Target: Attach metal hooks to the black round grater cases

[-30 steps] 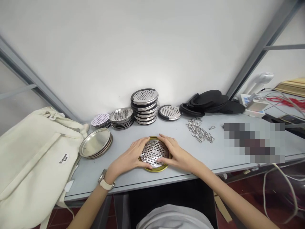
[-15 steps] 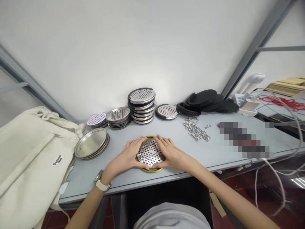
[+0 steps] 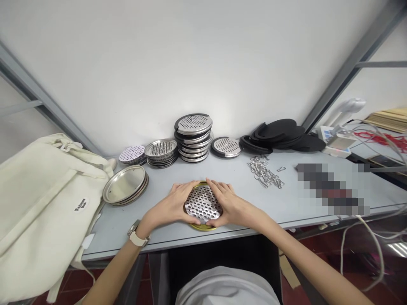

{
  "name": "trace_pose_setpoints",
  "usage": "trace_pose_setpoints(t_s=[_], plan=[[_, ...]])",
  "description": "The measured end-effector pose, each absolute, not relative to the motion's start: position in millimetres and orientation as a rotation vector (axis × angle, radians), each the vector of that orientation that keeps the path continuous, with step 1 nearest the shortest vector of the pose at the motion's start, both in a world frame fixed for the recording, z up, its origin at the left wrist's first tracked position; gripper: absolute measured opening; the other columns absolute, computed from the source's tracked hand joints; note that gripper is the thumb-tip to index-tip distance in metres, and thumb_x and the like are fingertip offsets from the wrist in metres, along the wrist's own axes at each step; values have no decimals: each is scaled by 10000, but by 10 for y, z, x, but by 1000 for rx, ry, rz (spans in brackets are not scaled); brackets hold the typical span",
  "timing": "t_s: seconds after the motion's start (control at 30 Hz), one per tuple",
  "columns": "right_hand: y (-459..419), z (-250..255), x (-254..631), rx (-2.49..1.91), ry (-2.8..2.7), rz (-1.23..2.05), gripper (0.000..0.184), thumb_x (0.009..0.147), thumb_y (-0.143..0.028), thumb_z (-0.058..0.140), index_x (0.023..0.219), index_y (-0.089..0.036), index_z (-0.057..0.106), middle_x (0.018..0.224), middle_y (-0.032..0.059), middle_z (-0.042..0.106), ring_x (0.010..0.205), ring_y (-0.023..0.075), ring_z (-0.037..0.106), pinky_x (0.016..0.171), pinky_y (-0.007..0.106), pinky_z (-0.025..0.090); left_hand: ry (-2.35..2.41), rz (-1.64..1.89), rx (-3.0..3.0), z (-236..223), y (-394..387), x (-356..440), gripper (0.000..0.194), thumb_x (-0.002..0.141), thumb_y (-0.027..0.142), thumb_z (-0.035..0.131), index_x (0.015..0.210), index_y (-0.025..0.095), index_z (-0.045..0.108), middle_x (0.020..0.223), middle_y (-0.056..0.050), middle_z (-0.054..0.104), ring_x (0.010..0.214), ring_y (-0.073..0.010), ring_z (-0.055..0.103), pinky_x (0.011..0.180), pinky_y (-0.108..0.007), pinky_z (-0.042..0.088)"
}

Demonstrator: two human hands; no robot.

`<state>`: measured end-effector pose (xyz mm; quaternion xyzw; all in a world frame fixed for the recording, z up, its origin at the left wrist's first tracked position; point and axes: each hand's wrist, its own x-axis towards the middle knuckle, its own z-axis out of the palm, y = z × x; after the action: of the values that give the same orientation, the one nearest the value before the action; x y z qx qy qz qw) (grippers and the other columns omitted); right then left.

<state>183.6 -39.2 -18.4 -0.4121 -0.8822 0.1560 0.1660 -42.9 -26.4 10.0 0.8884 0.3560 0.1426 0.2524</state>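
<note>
A round perforated metal grater disc (image 3: 204, 204) sits in a yellow-rimmed round base (image 3: 203, 227) near the desk's front edge. My left hand (image 3: 176, 205) curves round its left side, with the thumb at the front of the disc. On the opposite side my right hand (image 3: 230, 205) grips it likewise, fingers at the back rim and thumb in front. Both hands cover the side edges of the disc. Behind them stand a tall stack of black-edged grater discs (image 3: 194, 123) and a lower stack of metal grater discs (image 3: 161, 148).
Round metal lids (image 3: 124, 184) lie stacked at left beside a cream canvas bag (image 3: 47, 203). Along the wall are a single black-edged grater (image 3: 227, 146), a perforated disc pile (image 3: 132, 153) and black round covers (image 3: 280, 131). Small metal clips (image 3: 265, 173) lie right, near a blurred-out item (image 3: 330, 186).
The view has shifted slightly, so the desk items appear a little further right. Both hands keep the same hold round the grater disc.
</note>
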Motion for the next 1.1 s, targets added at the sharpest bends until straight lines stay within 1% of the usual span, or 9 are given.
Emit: trace_pose_setpoints(t_s=[0.23, 0.4, 0.5, 0.6, 0.67, 0.77, 0.9, 1.0, 1.1], plan=[[-370, -190, 1821, -1154, -2472, 484, 1228, 583, -487, 779, 1479, -115, 25, 1352, 241, 370, 1229, 389, 360, 994, 573, 302, 945, 389, 2366, 139, -259, -453, 970, 636, 534, 739, 1430, 266, 250, 1422, -98, 387, 1306, -313, 330, 1073, -436, 252], [-315, -178, 1847, -1200, -2458, 595, 1150, 551, -587, 781, 1446, -141, 212, 1345, 216, 380, 1222, 360, 381, 1023, 530, 314, 971, 394, 2318, 120, -230, -446, 955, 591, 533, 765, 1397, 280, 318, 1386, -100, 404, 1284, -330, 338, 1065, -456, 258], [-339, -172, 1861, -1215, -2457, 660, 1028, 581, -608, 754, 1401, -164, 320, 1416, 213, 301, 1308, 360, 290, 1061, 517, 286, 983, 409, 2279, 85, -217, -447, 939, 569, 524, 780, 1371, 290, 352, 1366, -92, 400, 1284, -322, 330, 1065, -459, 271], [-458, -155, 1846, -1197, -2438, 663, 896, 693, -607, 674, 1406, -198, 319, 1494, 183, 195, 1391, 326, 143, 1099, 499, 247, 989, 410, 2254, 59, -218, -454, 929, 571, 522, 779, 1367, 296, 357, 1367, -89, 376, 1289, -320, 323, 1074, -468, 267], [-574, -136, 1821, -1115, -2469, 642, 835, 732, -605, 638, 1407, -228, 322, 1515, 146, 184, 1407, 301, 107, 1117, 489, 228, 1004, 404, 2240, 55, -225, -460, 920, 578, 524, 774, 1367, 300, 358, 1378, -87, 354, 1294, -323, 317, 1078, -473, 265], [-730, -113, 1787, -1020, -2555, 608, 807, 726, -555, 676, 1390, -227, 357, 1500, 133, 255, 1396, 300, 171, 1124, 492, 228, 1019, 392, 2220, 72, -240, -464, 879, 596, 513, 766, 1355, 304, 374, 1381, -84, 345, 1290, -319, 327, 1081, -475, 265], [-807, -96, 1782, -988, -2547, 578, 614, 831, -381, 637, 1368, -209, 393, 1415, 112, 413, 1359, 242, 288, 1118, 411, 299, 994, 410, 2210, 116, -262, -467, 853, 617, 490, 762, 1354, 303, 375, 1368, -81, 377, 1291, -303, 337, 1090, -467, 259], [-808, -75, 1790, -985, -2546, 591, 542, 857, -348, 609, 1348, -212, 424, 1383, 106, 452, 1338, 234, 330, 1106, 397, 331, 984, 415, 2192, 144, -271, -479, 882, 607, 515, 759, 1364, 299, 361, 1389, -86, 361, 1308, -303, 322, 1088, -455, 274], [-811, -59, 1792, -996, -2555, 578, 529, 860, -320, 609, 1343, -198, 431, 1367, 113, 465, 1333, 238, 340, 1107, 402, 331, 977, 376, 2207, 161, -275, -495, 948, 583, 538, 764, 1387, 294, 323, 1421, -93, 327, 1333, -308, 286, 1103, -460, 249]])
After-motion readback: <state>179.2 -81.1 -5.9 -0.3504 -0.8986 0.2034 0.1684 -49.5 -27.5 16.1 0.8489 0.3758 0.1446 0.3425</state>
